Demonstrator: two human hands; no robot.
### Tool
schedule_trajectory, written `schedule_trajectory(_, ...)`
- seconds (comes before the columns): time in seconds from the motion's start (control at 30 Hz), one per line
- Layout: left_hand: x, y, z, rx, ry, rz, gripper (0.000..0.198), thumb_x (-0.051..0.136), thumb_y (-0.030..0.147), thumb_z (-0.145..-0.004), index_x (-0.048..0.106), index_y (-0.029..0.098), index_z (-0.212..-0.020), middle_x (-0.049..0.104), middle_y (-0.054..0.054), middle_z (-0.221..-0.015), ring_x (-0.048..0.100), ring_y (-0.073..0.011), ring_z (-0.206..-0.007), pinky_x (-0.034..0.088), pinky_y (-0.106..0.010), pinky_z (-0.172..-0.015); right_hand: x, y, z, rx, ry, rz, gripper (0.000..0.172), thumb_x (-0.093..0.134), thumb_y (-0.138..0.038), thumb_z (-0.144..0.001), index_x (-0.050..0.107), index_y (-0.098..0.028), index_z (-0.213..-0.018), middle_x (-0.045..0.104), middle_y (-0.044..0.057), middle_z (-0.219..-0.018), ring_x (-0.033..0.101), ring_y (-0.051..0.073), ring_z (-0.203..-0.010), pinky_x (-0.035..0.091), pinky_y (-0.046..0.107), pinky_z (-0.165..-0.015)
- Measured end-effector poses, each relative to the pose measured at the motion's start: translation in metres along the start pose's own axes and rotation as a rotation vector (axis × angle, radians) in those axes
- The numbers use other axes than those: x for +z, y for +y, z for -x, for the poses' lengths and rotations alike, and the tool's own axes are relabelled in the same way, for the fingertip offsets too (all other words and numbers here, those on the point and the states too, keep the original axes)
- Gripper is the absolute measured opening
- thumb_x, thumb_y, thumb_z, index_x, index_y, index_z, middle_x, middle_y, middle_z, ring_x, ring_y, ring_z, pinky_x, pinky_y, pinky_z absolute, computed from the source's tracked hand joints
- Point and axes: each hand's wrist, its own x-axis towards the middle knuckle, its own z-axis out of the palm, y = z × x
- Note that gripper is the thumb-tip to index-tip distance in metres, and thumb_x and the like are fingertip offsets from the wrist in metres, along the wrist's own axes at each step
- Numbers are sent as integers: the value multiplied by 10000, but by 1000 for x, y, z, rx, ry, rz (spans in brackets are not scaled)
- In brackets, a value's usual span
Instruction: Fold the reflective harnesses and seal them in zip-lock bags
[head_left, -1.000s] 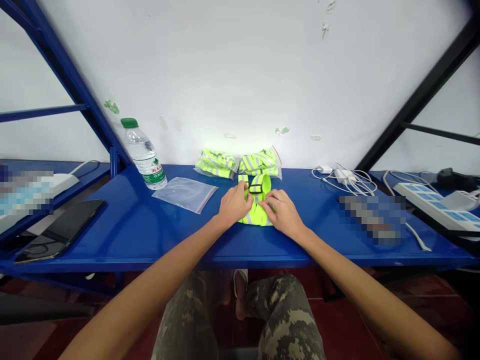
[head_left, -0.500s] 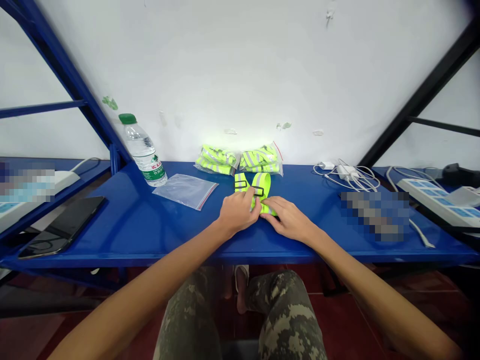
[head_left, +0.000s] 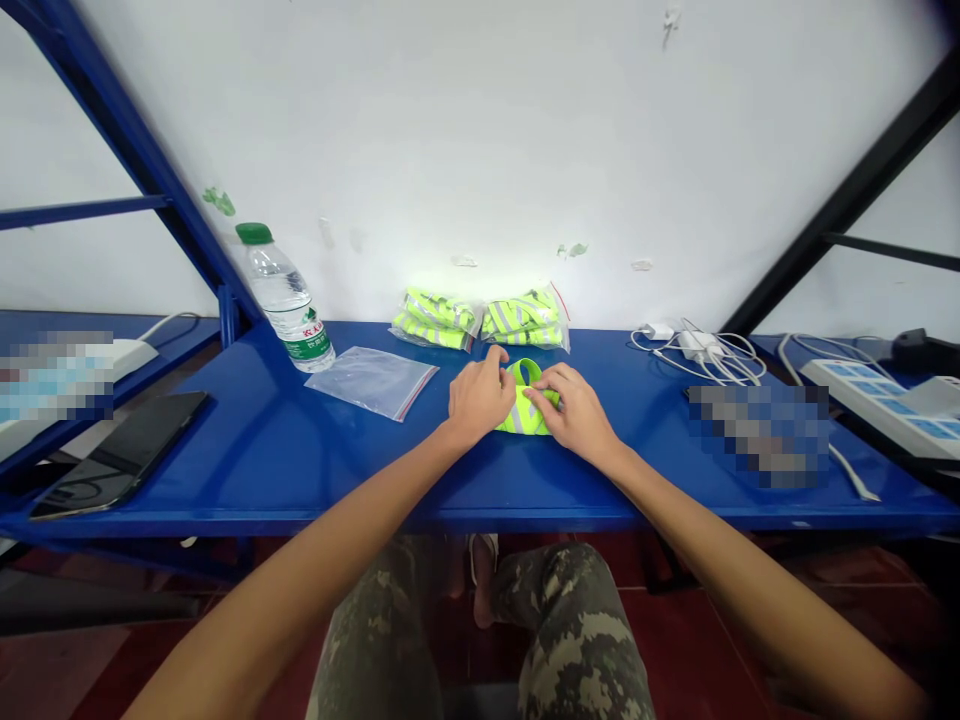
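Note:
A neon-yellow reflective strap [head_left: 525, 405] with grey stripes lies folded on the blue shelf [head_left: 315, 450], between my two hands. My left hand [head_left: 478, 398] presses on its left side with curled fingers. My right hand [head_left: 574, 412] pinches its right edge with fingertips on the fabric. Most of the strap is hidden under my hands. An empty clear zip bag [head_left: 373, 380] lies flat to the left of my left hand.
Two filled bags of yellow straps [head_left: 439, 320] [head_left: 525, 318] rest against the white wall. A water bottle [head_left: 286, 300] stands at the left. A dark phone [head_left: 124, 455] lies far left; white chargers and cables [head_left: 694, 350] and a power strip [head_left: 885, 395] are at the right.
The two strap loops that stuck out beyond my hands have been folded in. Both hands have moved slightly away from me and closed over a more compact bundle.

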Motion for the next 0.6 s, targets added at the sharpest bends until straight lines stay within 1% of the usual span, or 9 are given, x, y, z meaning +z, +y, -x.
schedule_trajectory(0.07, 4, -2, -3, -10, 15, 7, 308, 467, 198, -895, 514, 239, -1196, 726, -67, -1008, 664, -271, -1014, 483, -343, -783, 0, 1, 1, -65, -33, 52, 229, 482, -311, -986, 622, -190, -851, 658, 105, -927, 603, 241, -883, 497, 387, -813)
schedule_trajectory(0.1, 5, -3, -5, -25, 1, 4, 320, 480, 177, -875, 523, 235, -1187, 727, -72, -1013, 664, -274, -1017, 484, -343, -778, -2, 1, 2, -100, -72, 64, 236, 492, -326, -986, 641, -185, -868, 669, 105, -940, 607, 242, -887, 502, 394, -820)
schedule_trajectory(0.17, 8, -4, -7, -56, -42, -6, 323, 498, 166, -856, 542, 237, -1168, 733, -75, -984, 685, -282, -968, 485, -343, -744, -6, 1, 5, -164, -164, 73, 269, 582, -425, -940, 671, -172, -962, 685, 116, -1017, 624, 258, -935, 519, 413, -851)
schedule_trajectory(0.23, 10, -3, -8, -59, -38, -35, 298, 497, 200, -879, 554, 240, -1169, 738, -77, -954, 703, -288, -916, 481, -345, -719, -12, 0, 7, -210, -236, 98, 440, 673, -524, -856, 664, -148, -1085, 678, 143, -1114, 629, 291, -1017, 526, 441, -895)
schedule_trajectory(0.27, 10, -3, -7, -52, -16, -54, 285, 487, 225, -899, 558, 238, -1175, 739, -78, -939, 707, -289, -898, 478, -346, -713, -14, 0, 9, -222, -262, 120, 496, 685, -536, -841, 651, -133, -1129, 671, 158, -1147, 626, 304, -1050, 525, 453, -914)
schedule_trajectory(0.33, 9, -2, -2, -32, 28, -84, 271, 458, 274, -936, 564, 223, -1180, 739, -73, -900, 710, -278, -853, 467, -339, -696, -18, -2, 10, -229, -298, 165, 477, 643, -490, -886, 625, -112, -1175, 670, 173, -1159, 624, 316, -1081, 521, 463, -931)
schedule_trajectory(0.4, 6, -2, 5, 18, 64, -90, 282, 432, 330, -961, 572, 208, -1173, 736, -63, -874, 704, -255, -813, 449, -325, -672, -19, -4, 10, -214, -329, 192, 422, 584, -433, -932, 602, -107, -1198, 680, 175, -1144, 634, 319, -1077, 523, 464, -921)
schedule_trajectory(0.47, 2, -3, 13, 105, 113, -93, 304, 417, 372, -969, 588, 188, -1141, 729, -63, -864, 688, -239, -803, 435, -326, -672, -20, -5, 9, -192, -359, 204, 400, 544, -413, -954, 582, -110, -1212, 686, 175, -1143, 650, 320, -1058, 527, 461, -897)
schedule_trajectory(0.6, 0, -5, 24, 312, 229, -195, 274, 396, 298, -959, 625, 148, -970, 703, -97, -832, 647, -267, -861, 414, -387, -757, -20, -4, 6, -165, -382, 192, 366, 482, -385, -986, 578, -109, -1207, 687, 172, -1179, 661, 318, -1063, 515, 445, -901)
